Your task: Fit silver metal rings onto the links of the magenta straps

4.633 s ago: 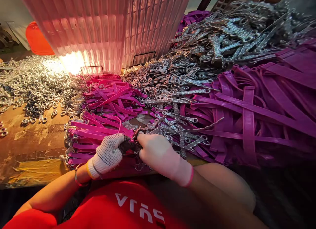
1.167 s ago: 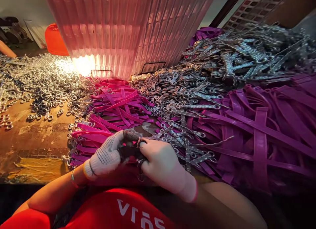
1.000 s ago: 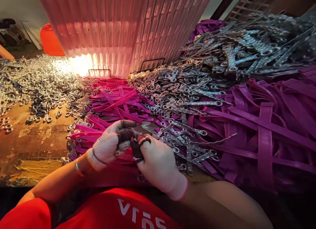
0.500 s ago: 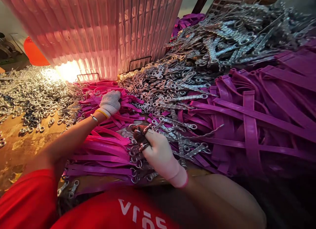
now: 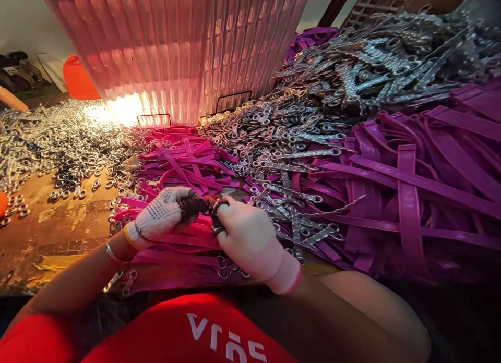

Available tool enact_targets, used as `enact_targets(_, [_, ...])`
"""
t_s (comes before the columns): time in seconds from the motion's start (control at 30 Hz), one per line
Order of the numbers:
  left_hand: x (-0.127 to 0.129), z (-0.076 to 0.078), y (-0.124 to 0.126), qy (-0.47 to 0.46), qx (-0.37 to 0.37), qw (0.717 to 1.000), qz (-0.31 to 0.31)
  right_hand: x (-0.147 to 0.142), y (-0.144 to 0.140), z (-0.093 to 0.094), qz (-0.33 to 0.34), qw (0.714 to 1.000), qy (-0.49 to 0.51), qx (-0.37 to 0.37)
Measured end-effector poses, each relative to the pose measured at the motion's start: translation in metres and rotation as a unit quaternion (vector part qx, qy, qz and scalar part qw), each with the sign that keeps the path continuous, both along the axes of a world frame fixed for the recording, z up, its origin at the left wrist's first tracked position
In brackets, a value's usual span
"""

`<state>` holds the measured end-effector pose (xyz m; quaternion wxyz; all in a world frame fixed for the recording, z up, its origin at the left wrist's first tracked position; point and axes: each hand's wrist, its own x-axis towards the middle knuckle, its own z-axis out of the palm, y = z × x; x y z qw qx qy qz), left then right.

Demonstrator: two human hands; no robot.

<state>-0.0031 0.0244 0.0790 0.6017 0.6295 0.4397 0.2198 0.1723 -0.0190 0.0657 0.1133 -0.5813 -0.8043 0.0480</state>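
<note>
My left hand (image 5: pixel 162 217), in a dotted white glove with dark-wrapped fingertips, is closed in a pinch. Its fingertips meet those of my right hand (image 5: pixel 250 238), also gloved and closed, with dark wrapping on its fingers. Whatever lies between them is too small and covered to make out. Under both hands spread pink-purple straps (image 5: pixel 172 257), with metal rings (image 5: pixel 224 266) at their right ends. Just behind lies a tangle of more pink straps (image 5: pixel 186 162). Twisted metal chains (image 5: pixel 299 235) with ring ends lie right of my right hand.
Small metal links (image 5: pixel 74 149) are heaped at the left on the worn wooden table (image 5: pixel 78 217). A ribbed translucent panel (image 5: pixel 156 55) stands at the back, a bright light by its base. Chains (image 5: pixel 376 65) and purple straps (image 5: pixel 410 196) pile up on the right.
My left hand has come back from the far strap pile and now meets my right hand. My right hand stays nearly in place, closed. The view has shifted slightly.
</note>
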Motion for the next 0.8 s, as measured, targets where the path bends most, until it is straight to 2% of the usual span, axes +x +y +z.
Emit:
enact_targets(0.07, [0.001, 0.001, -0.005, 0.05, 0.08, 0.996, -0.009, -0.003, -0.005, 0.002, 0.018, 0.999, -0.041, 0.026])
enact_targets(0.13, [0.001, 0.0, -0.007, 0.097, 0.18, 0.979, -0.007, -0.005, -0.009, 0.001, 0.027, 0.996, -0.068, 0.058])
enact_targets(0.17, [0.001, -0.001, -0.008, 0.106, 0.205, 0.973, -0.012, -0.005, -0.01, 0.001, 0.026, 0.994, -0.077, 0.072])
enact_targets(0.33, [-0.005, -0.013, -0.011, 0.071, 0.146, 0.985, -0.065, -0.003, -0.013, -0.005, 0.044, 0.99, -0.092, 0.099])
enact_targets(0.47, [-0.008, -0.031, -0.012, 0.091, 0.26, 0.958, -0.084, -0.001, -0.01, -0.007, 0.052, 0.992, -0.085, 0.078])
enact_targets(0.57, [-0.009, -0.042, -0.01, 0.105, 0.284, 0.947, -0.107, -0.004, -0.008, -0.005, 0.021, 0.996, -0.073, 0.044])
enact_targets(0.7, [-0.012, -0.04, -0.011, 0.065, 0.212, 0.973, -0.059, -0.007, -0.008, 0.006, -0.005, 0.997, -0.065, -0.039])
enact_targets(0.8, [-0.012, -0.035, -0.017, 0.096, 0.219, 0.971, -0.019, -0.006, -0.006, 0.013, 0.009, 0.992, -0.06, -0.114])
